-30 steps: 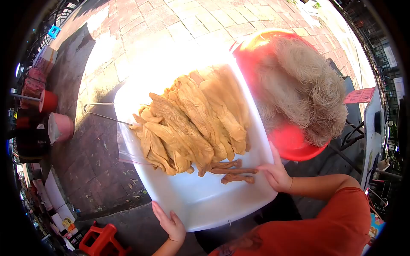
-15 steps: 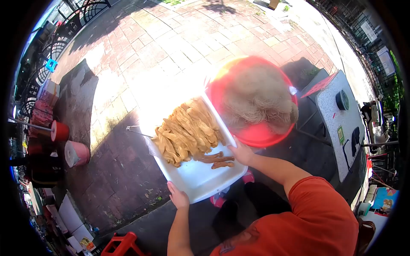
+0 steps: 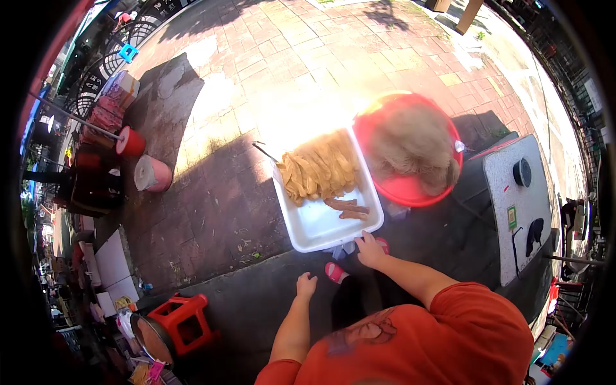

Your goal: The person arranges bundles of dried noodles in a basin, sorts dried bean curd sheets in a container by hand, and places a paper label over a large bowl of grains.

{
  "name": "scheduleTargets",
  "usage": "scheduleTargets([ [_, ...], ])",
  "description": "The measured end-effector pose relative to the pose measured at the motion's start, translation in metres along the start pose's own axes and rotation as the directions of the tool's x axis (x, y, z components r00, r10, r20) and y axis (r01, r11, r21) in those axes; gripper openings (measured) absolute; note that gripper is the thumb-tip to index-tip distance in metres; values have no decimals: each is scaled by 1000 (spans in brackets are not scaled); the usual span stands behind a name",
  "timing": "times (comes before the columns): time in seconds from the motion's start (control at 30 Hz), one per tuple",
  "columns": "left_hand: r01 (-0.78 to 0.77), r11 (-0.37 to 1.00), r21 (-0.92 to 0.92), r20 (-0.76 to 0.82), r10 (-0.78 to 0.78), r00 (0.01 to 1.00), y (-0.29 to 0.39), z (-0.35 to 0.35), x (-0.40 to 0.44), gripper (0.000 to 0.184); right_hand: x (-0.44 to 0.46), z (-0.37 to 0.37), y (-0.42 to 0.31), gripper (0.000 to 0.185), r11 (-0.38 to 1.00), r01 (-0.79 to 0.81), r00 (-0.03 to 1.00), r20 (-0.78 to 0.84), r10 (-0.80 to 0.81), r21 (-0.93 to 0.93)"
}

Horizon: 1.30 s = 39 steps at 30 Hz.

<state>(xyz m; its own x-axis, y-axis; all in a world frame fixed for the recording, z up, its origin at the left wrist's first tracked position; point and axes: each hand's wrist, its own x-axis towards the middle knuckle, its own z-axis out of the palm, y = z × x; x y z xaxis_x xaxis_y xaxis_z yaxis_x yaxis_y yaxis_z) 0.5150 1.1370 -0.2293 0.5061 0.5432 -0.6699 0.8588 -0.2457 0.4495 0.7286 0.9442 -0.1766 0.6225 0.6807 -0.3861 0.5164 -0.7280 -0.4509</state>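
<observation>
A white plastic tray [image 3: 321,239] stands before me, with a pile of soft yellowish-brown strips [image 3: 321,168] in its far part. Several darker strips [image 3: 348,208] lie apart near its right side. My right hand [image 3: 371,250] is at the tray's near right corner, fingers loosely apart at the rim; whether they touch it I cannot tell. Short of the tray, my left hand [image 3: 307,284] hangs free, fingers slightly bent and nothing visible in them. A red basin [image 3: 407,196] with a beige, stringy heap [image 3: 414,144] is just beyond the tray's right side.
A thin metal handle [image 3: 264,153] sticks out at the tray's far left. To the right stands a speckled table [image 3: 523,192] bearing a dark round container [image 3: 521,172]. A red stool [image 3: 186,324] is at lower left, near a round pan [image 3: 153,339]. Pink-and-white bucket [image 3: 153,174] stands left on the paving.
Both hands have let go of the tray and drawn back toward me, the left one farther. The tray now sits lower and farther off, beside the basin. The view has shifted.
</observation>
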Motion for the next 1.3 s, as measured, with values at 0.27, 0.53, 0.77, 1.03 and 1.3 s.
scheduleTargets([
  [0.27,69,991,113,-46,-64,997,-64,-64,-101,27,-54,-43,70,24,971,-193,932,285,226,-140],
  [0.53,70,996,-54,-215,-80,973,-17,-114,-114,30,-59,-129,35,49,914,-313,949,115,292,257],
  [0.77,317,497,-808,348,-32,937,143,-70,-85,79,-43,-150,-57,46,715,360,926,-140,-349,599],
  [1.03,414,126,-902,432,329,840,398,37,-87,73,6,-219,109,53,939,321,922,-266,-281,120],
  [1.3,431,579,-692,459,-108,882,476,154,-13,34,48,-243,415,42,563,-566,586,-187,789,603],
])
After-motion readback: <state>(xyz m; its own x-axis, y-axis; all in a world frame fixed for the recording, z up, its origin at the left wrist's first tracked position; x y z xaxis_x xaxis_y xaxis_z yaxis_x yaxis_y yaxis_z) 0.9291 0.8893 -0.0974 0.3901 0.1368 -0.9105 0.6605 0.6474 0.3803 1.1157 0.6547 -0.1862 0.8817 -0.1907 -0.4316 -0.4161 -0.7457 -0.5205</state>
